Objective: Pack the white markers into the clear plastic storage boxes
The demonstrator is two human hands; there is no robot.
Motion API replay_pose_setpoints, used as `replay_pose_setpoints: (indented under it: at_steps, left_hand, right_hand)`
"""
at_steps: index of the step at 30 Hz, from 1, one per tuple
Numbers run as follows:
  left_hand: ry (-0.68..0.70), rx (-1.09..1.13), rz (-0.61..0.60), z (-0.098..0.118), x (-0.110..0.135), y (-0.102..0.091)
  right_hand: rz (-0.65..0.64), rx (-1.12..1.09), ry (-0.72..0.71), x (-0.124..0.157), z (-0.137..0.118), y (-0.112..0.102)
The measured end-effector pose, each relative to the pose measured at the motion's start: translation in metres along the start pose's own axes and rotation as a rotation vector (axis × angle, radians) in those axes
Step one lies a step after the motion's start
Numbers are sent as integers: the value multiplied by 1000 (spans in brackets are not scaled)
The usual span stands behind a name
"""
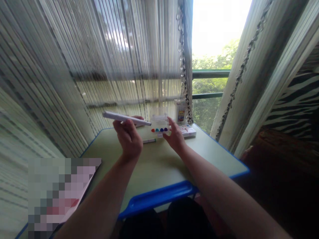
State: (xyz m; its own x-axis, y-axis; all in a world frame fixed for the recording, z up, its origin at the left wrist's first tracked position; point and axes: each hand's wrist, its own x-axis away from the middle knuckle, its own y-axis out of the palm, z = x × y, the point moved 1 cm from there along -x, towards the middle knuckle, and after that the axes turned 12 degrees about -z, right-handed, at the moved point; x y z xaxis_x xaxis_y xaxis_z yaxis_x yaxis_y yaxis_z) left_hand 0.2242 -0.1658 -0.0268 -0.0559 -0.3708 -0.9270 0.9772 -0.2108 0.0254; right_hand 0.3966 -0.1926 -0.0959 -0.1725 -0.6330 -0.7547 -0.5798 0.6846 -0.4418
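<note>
My left hand (128, 136) is raised above the table and closed round a white marker (126, 118), which lies level and points right. My right hand (175, 134) reaches forward with its fingers on a clear box of markers (159, 127) whose red and blue caps show; the fingers curl at the box's right side. A single loose marker (149, 141) lies on the table between my two hands.
The pale green table has a blue rim (159, 196). A flat printed box (188, 130) and a small white container (180, 111) stand at the far edge by the window. Striped curtains (74, 66) hang behind. A blurred patch covers the near left corner.
</note>
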Motion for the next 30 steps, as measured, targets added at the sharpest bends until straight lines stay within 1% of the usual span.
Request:
replay_pose_setpoints:
  at_steps: [2, 3, 5, 7, 8, 10, 12, 16, 18, 20, 23, 25, 28, 30]
  left_hand:
    - [-86, 105, 75, -2, -6, -1]
    - [-148, 130, 82, -5, -9, -2]
    - [-297, 160, 35, -13, -12, -4]
    - [-415, 188, -50, -20, -14, -6]
    - [-442, 202, -86, -21, -15, -8]
    - [-453, 220, -144, -21, -16, -9]
    - [-491, 252, -251, -17, -17, -10]
    - [-633, 413, -554, -4, -19, -12]
    - [-638, 503, -663, -1, -20, -14]
    - [-607, 554, -720, 1, -21, -17]
    - [-566, 527, -733, 1, -19, -17]
    - [-565, 476, -722, 0, -16, -15]
    - [-578, 400, -636, -3, -11, -12]
    - [-561, 337, -588, -7, -8, -10]
  right_hand:
    - [-1, -6, -1, 0, -2, 0]
    - [-1, -8, -3, 0, -2, 0]
    - [-1, -9, -7, 1, -4, 0]
    - [-4, -4, -9, 2, -4, 1]
    - [-6, -1, -8, 2, -4, 1]
    - [-10, 3, -1, 2, -3, 1]
    - [-9, 2, 3, 1, -2, 0]
    - [1, 0, -2, 0, -1, 0]
    - [0, 1, 3, 0, 0, 0]
    - [3, -2, 11, 0, 1, 0]
    - [15, -12, 15, 0, 1, -1]
    - [18, -16, 10, 0, 1, 0]
    - [20, -6, 3, 0, -1, 0]
    - [24, 11, -1, 1, -1, 1]
